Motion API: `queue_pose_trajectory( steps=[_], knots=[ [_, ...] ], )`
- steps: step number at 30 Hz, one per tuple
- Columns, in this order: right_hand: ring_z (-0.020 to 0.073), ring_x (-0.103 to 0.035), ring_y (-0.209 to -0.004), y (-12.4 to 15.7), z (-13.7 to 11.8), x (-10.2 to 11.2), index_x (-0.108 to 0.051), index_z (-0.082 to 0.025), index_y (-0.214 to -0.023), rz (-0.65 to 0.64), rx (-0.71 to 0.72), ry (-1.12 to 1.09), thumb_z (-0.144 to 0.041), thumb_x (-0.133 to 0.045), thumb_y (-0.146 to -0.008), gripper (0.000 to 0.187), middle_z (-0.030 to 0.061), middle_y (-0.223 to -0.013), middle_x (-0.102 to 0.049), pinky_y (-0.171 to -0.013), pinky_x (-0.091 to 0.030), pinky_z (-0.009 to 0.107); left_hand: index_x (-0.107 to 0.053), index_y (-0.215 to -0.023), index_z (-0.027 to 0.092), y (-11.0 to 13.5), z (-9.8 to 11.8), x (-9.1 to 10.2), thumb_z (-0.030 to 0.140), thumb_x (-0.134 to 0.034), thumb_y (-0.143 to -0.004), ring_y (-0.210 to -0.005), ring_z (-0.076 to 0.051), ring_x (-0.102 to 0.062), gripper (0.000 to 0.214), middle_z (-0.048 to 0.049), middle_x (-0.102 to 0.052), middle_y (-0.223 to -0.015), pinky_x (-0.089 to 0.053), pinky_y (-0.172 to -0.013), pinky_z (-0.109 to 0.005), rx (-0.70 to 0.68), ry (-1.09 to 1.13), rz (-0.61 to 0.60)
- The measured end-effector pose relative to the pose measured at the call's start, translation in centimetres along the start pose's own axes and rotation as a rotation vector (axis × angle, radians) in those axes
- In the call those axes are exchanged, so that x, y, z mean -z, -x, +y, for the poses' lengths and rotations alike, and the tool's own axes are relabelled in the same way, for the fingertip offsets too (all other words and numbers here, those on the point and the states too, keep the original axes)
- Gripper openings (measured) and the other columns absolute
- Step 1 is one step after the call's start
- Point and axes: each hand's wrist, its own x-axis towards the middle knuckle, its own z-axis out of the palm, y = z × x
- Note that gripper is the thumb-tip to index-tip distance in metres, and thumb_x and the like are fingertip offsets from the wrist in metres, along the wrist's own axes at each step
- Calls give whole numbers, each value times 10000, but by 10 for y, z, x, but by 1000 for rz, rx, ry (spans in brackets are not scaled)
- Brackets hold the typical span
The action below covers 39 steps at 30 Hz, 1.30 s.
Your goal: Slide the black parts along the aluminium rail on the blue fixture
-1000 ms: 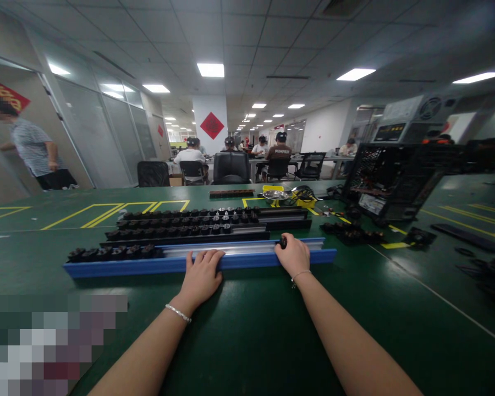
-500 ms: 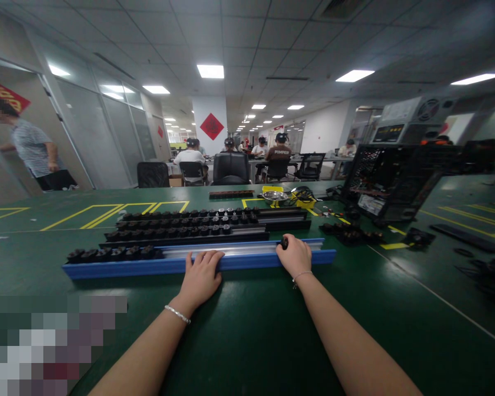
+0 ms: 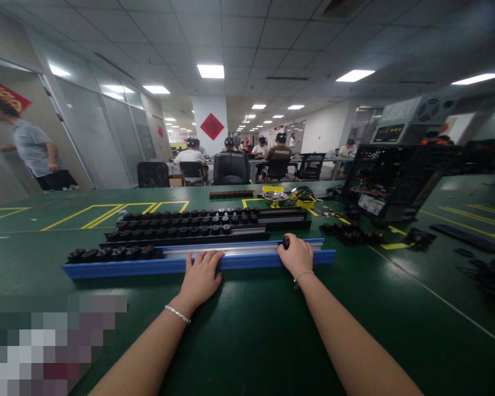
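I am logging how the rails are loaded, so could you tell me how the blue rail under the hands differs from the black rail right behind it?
The blue rail is blue-edged with a bare silver channel; the black rail is dark. The blue rail carries black parts only at its left end, while the black rail's row runs much further along. The left hand rests on the blue rail and the right hand pinches a small black part on it; the black rail is untouched. Both lie parallel on the green table.

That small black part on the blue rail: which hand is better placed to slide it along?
Probably the right hand: its fingers already pinch the black part. The left hand lies flat on the blue rail.
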Motion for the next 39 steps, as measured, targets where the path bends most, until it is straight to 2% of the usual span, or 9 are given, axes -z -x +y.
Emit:
queue_pose_trajectory(
  steps=[5,13,20,26,39],
  knots=[
    [225,-523,-1056,-1,1,1,-566,-174,-1119,-16,-14,3,-281,-455,-775,378,93,-1061,-641,-969,-278,370,-476,-1227,298,0,0,0,239,-504,-746,-1177,-242,-446,485,-26,-554,-1255,-119,-1082,-537,5,-4,-9],
    [223,-502,-1091,-1,2,-1,-561,-193,-1122,-13,-23,8,-295,-453,-776,376,83,-1103,-624,-1037,-192,420,-470,-1238,295,0,2,3,242,-500,-754,-1188,-245,-439,488,-37,-543,-1276,-110,-1086,-538,13,-12,-29],
    [221,-524,-1053,-2,3,-1,-568,-188,-1118,-10,-26,12,-278,-456,-776,370,87,-1044,-640,-1028,-214,426,-475,-1233,295,0,2,4,242,-500,-755,-1187,-242,-443,481,-31,-547,-1268,-119,-1088,-531,19,-23,-34],
    [222,-504,-1091,-2,3,-1,-572,-185,-1113,11,-24,9,-281,-452,-776,370,82,-1091,-629,-1036,-205,411,-477,-1230,289,0,1,2,239,-494,-758,-1183,-246,-441,475,-33,-547,-1272,-108,-1083,-550,12,-4,-24],
    [227,-527,-1030,-6,8,1,-588,-192,-1080,-14,-29,17,-266,-459,-760,353,84,-1033,-647,-968,-267,389,-470,-1237,300,0,2,2,238,-504,-754,-1192,-243,-439,487,-34,-545,-1272,-117,-1087,-535,14,-16,-28]
  ],
)
